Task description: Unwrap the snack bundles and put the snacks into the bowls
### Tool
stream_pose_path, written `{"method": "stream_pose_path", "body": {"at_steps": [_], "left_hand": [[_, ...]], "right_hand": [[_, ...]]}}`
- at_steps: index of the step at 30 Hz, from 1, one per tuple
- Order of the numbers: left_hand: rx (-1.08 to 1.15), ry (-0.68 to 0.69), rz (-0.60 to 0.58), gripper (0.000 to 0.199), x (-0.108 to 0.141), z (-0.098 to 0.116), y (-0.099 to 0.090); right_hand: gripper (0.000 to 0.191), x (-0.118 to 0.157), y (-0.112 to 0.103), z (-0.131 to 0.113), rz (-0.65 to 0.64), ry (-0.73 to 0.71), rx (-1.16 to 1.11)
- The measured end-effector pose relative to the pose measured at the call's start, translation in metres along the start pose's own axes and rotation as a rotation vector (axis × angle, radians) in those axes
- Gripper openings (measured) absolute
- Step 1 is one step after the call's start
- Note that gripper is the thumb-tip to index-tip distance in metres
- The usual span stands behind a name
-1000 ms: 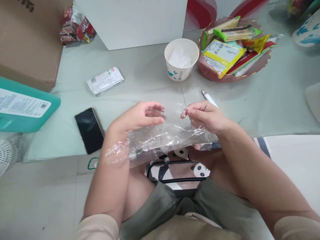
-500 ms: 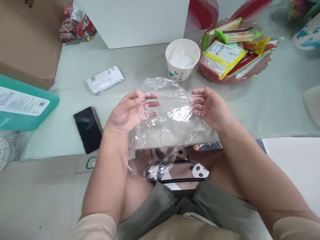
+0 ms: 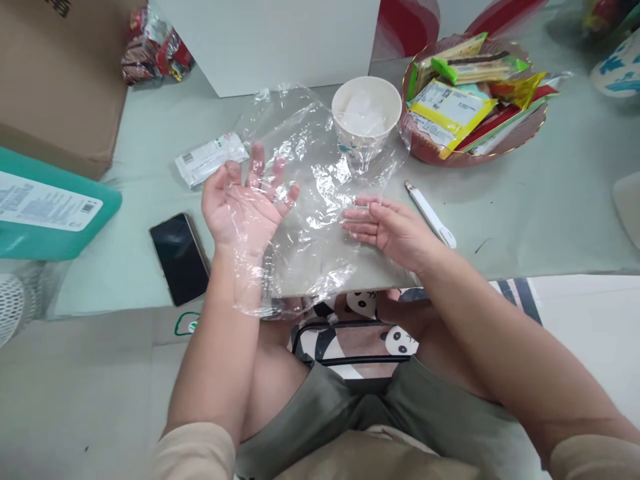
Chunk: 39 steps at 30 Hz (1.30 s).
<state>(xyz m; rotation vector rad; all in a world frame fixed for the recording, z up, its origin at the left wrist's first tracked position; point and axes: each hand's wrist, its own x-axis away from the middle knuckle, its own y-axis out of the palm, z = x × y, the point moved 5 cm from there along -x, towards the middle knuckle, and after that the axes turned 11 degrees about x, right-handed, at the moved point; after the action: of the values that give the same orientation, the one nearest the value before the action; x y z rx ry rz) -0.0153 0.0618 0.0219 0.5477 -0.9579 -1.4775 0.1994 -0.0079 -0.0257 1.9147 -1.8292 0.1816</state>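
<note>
A thin clear plastic sheet or bag (image 3: pixel 315 193) spreads over the near part of the table, its far edge in front of the paper cup (image 3: pixel 367 117). My left hand (image 3: pixel 250 207) is palm up with fingers spread, the film lying across the palm and wrist. Over the film's right side, my right hand (image 3: pixel 390 233) has its fingers stretched out and touches the plastic. White crumpled material sits inside the cup. To the right of the cup lies a white-handled tool (image 3: pixel 430 215). Part of a white packet (image 3: pixel 213 160) shows beyond my left hand.
A pink bowl (image 3: pixel 525 137) of wrapped snacks stands right of the cup. At the left are a black phone (image 3: pixel 180 259), a green container (image 3: pixel 100 230) and a cardboard box (image 3: pixel 60 100). A white box (image 3: pixel 280 43) stands behind.
The plastic has spread out flatter and farther forward, reaching the cup and packet. My left hand has turned palm up and moved left; my right hand has moved left and down, uncovering the tool.
</note>
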Motion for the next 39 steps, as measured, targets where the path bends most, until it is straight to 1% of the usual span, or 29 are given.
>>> {"method": "stream_pose_path", "body": {"at_steps": [2, 3, 5, 8, 9, 11, 14, 15, 18, 20, 21, 23, 24, 26, 28, 30, 31, 33, 35, 36, 38, 39], "left_hand": [[0.015, -0.014, -0.005, 0.022, -0.001, -0.002, -0.001], [0.014, -0.01, 0.01, 0.02, -0.002, -0.001, -0.002], [-0.018, 0.005, 0.078, 0.016, -0.006, 0.001, -0.008], [-0.117, 0.066, 0.248, 0.016, -0.014, 0.011, -0.02], [-0.149, 0.076, 0.295, 0.018, -0.015, 0.015, -0.022], [-0.187, 0.067, 0.352, 0.028, -0.017, 0.02, -0.025], [-0.231, 0.037, 0.351, 0.04, -0.016, 0.021, -0.022], [-0.26, 0.06, 0.355, 0.042, -0.015, 0.022, -0.022], [-0.375, 0.196, 0.372, 0.041, -0.013, 0.025, -0.021], [-0.441, 0.251, 0.354, 0.035, -0.013, 0.026, -0.023], [-0.474, 0.248, 0.327, 0.03, -0.014, 0.026, -0.023], [-0.547, 0.21, 0.248, 0.018, -0.015, 0.026, -0.025], [-0.588, 0.178, 0.195, 0.019, -0.015, 0.026, -0.025], [-0.674, 0.094, 0.065, 0.04, -0.013, 0.027, -0.025], [-0.75, -0.009, -0.063, 0.061, -0.008, 0.026, -0.025], [-0.812, -0.089, -0.152, 0.072, -0.003, 0.023, -0.024], [-0.832, -0.106, -0.181, 0.073, -0.001, 0.022, -0.024], [-0.835, -0.071, -0.198, 0.065, -0.001, 0.02, -0.022], [-0.798, 0.027, -0.17, 0.046, -0.004, 0.022, -0.021], [-0.772, 0.084, -0.145, 0.037, -0.005, 0.024, -0.021], [-0.73, 0.185, -0.095, 0.027, -0.008, 0.03, -0.02], [-0.715, 0.228, -0.077, 0.026, -0.009, 0.033, -0.02]], "right_hand": [[0.025, -0.003, 0.001, 0.0, 0.071, -0.006, -0.021], [0.024, -0.003, 0.0, -0.001, 0.11, -0.009, -0.033], [0.03, -0.004, -0.006, -0.004, 0.176, -0.012, -0.044], [0.043, -0.003, -0.018, -0.011, 0.24, -0.05, -0.017], [0.047, -0.002, -0.022, -0.013, 0.256, -0.07, -0.006], [0.049, 0.001, -0.028, -0.016, 0.292, -0.098, 0.008], [0.047, 0.004, -0.035, -0.018, 0.362, -0.108, 0.023], [0.046, 0.005, -0.037, -0.018, 0.39, -0.116, 0.028], [0.043, 0.007, -0.044, -0.018, 0.474, -0.145, 0.022], [0.036, 0.007, -0.049, -0.018, 0.536, -0.155, -0.001], [0.032, 0.007, -0.052, -0.018, 0.563, -0.164, -0.01], [0.03, 0.009, -0.057, -0.02, 0.599, -0.2, -0.018], [0.033, 0.01, -0.058, -0.022, 0.601, -0.228, -0.016], [0.046, 0.013, -0.058, -0.026, 0.58, -0.295, 0.002], [0.065, 0.019, -0.056, -0.03, 0.547, -0.359, 0.028], [0.086, 0.024, -0.052, -0.032, 0.512, -0.402, 0.066], [0.095, 0.026, -0.051, -0.032, 0.496, -0.415, 0.086], [0.106, 0.027, -0.048, -0.032, 0.47, -0.435, 0.133], [0.108, 0.027, -0.049, -0.032, 0.46, -0.463, 0.18], [0.106, 0.027, -0.05, -0.031, 0.459, -0.481, 0.197], [0.093, 0.025, -0.055, -0.03, 0.459, -0.506, 0.232], [0.08, 0.024, -0.057, -0.029, 0.455, -0.514, 0.261]]}}
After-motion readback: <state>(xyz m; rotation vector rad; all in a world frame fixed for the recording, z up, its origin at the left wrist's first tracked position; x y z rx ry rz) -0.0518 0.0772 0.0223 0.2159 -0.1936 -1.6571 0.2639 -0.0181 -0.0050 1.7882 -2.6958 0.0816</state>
